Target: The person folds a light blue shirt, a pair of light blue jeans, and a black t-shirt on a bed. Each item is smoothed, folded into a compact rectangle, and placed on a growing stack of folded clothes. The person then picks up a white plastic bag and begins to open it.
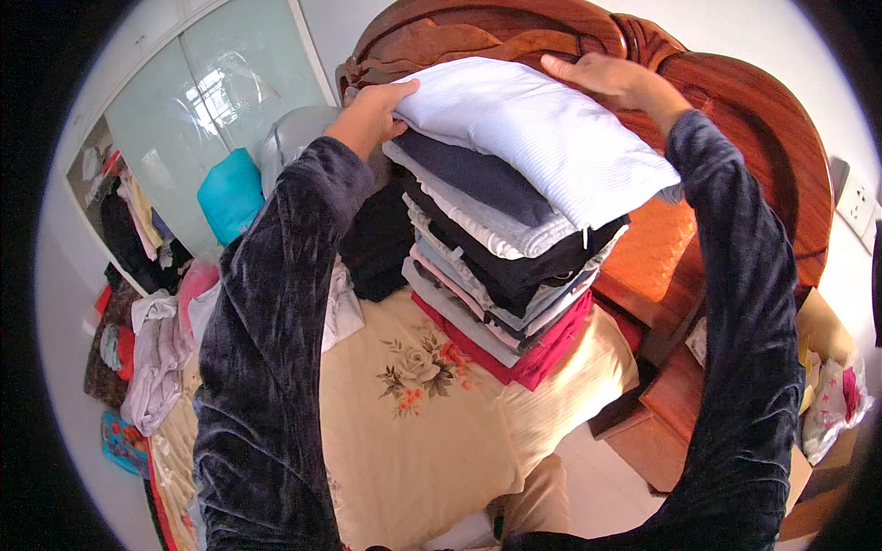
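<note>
A tall stack of folded clothes (501,266) stands on the bed against the carved wooden headboard (735,119). A folded white garment (542,138) lies on top of the stack. My left hand (372,115) holds the garment's left edge, with the fingers tucked under it. My right hand (611,83) rests flat on its far right edge, by the headboard. Below it are dark, grey, white and pink folded pieces, with a red one (542,354) at the bottom. Both my forearms wear dark velvet sleeves.
The bed has a cream sheet (432,432) with a flower print. Loose clothes (161,354) lie heaped at the left, by a wardrobe with frosted glass doors (202,101). A teal bundle (230,193) sits behind. A wooden nightstand (675,395) and bags (831,395) stand on the right.
</note>
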Demonstrator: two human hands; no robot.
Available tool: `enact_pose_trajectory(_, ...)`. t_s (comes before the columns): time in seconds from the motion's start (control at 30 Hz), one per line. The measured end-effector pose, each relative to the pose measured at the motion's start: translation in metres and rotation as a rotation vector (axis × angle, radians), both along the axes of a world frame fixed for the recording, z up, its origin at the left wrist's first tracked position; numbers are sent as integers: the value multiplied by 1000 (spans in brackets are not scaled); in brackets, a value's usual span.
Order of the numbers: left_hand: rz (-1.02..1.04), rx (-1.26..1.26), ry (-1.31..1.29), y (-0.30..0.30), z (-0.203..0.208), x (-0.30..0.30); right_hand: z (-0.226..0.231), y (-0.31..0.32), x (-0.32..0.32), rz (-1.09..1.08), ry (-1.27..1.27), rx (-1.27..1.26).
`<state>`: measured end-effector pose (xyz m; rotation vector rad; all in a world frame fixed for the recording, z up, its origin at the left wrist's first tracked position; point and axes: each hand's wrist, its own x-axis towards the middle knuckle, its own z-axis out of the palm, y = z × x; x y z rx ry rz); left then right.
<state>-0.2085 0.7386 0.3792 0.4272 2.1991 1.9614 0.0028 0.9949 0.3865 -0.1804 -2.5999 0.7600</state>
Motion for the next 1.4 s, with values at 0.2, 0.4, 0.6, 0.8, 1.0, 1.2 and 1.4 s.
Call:
enact_pose_trajectory(0.2,-62,309,260,20,8,23,-1,11,-19,173,-77,-391)
enact_pose_trajectory(0.4,3,328,340,12,2,-23,19,6,-60,180,-32,-78)
enact_pose_trajectory(0.6,-214,108,-25,7,-41,-83,-11,12,-80,78,-118,373)
enact_pose_trajectory(0.8,78,-300,1060,14,-3,-23,34,-2,3,218,332,29)
enact_pose_trajectory(1.0,-477,-599,1042,35,-33,5,-16,-80,10,485,282,395)
enact_pose_trajectory(1.2,-591,-695,1259,27,-49,-25,-24,-99,-2,589,138,355)
enact_pose_trajectory(1.4,-436,-739,1357,17,-52,11,-32,-76,-6,293,-135,113)
